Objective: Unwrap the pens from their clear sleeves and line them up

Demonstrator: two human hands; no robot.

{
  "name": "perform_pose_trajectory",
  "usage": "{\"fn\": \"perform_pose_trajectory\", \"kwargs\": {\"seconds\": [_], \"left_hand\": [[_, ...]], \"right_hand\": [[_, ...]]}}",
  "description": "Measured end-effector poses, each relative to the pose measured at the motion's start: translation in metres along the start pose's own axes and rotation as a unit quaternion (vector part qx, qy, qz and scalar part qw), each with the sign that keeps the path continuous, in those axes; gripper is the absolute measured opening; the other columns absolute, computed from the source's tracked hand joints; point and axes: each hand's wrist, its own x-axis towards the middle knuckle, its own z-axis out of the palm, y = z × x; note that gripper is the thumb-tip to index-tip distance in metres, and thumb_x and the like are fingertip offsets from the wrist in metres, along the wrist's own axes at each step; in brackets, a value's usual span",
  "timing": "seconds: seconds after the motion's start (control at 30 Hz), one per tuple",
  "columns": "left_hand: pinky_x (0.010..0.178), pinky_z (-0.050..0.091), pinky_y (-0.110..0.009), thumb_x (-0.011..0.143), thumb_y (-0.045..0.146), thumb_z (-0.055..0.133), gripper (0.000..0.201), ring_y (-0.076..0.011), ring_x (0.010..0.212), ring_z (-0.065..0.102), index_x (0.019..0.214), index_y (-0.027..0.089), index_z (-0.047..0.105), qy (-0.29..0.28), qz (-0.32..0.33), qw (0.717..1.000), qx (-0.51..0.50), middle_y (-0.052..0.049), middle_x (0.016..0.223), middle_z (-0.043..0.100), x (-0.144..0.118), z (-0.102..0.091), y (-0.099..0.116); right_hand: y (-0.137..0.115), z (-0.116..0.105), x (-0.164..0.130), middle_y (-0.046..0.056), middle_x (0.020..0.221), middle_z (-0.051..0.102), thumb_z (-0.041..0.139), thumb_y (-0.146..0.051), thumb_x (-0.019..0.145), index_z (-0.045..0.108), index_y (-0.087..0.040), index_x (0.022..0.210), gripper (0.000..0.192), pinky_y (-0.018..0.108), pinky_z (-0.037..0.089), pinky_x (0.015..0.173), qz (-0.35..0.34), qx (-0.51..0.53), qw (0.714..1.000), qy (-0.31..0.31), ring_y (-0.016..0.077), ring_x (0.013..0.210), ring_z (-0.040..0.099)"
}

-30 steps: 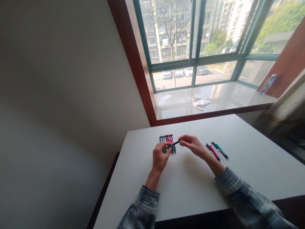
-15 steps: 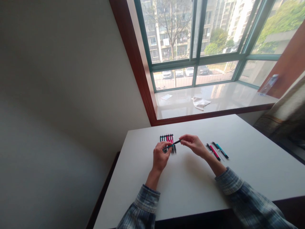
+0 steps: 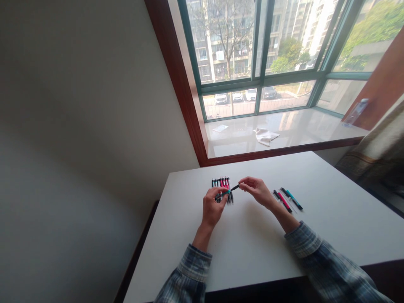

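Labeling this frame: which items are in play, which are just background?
In play: teal pen held between left hand and right hand; row of pens beyond the left hand; two loose pens at right.
Background: cloth and paper on windowsill; white table.

Pen row [image 3: 221, 184] left of loose pens [image 3: 288, 199]
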Motion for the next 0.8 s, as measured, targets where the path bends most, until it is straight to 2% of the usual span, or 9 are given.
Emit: {"fn": "perform_pose_trajectory", "kwargs": {"seconds": [0.3,0.6,0.8], "left_hand": [[0.09,0.055,-0.036,0.087,0.018,0.069,0.014,-0.0216,0.099,0.068,0.097,0.025,0.076,-0.003,0.0,1.0,0.001,-0.004,0.1,0.075,-0.0002,0.0004,-0.0023],[0.093,0.055,-0.039,0.087,0.02,0.071,0.014,-0.0226,0.1,0.069,0.098,0.026,0.077,-0.012,0.01,1.0,-0.017,-0.005,0.101,0.076,0.0002,0.0009,-0.0025],[0.094,0.056,-0.04,0.088,0.021,0.072,0.013,-0.0232,0.101,0.069,0.097,0.028,0.078,-0.022,0.02,0.999,-0.017,-0.005,0.102,0.076,0.0007,0.0009,0.0002]], "right_hand": [[0.0015,0.0009,-0.0012,0.009,0.093,0.078,0.078,-0.05,0.082,0.077,-0.018,0.103,0.038,0.036,0.055,0.081,0.014,0.024,0.999,-0.026,0.0225,0.086,0.071],[0.0016,0.0002,-0.0008,0.008,0.09,0.078,0.075,-0.053,0.084,0.076,-0.019,0.101,0.039,0.035,0.055,0.079,0.015,0.003,0.999,-0.034,0.0226,0.084,0.071],[0.0015,0.0002,-0.0031,0.004,0.069,0.072,0.063,-0.06,0.091,0.07,-0.02,0.073,0.044,0.03,0.047,0.062,-0.015,-0.145,0.989,-0.003,0.0189,0.064,0.063]]}}
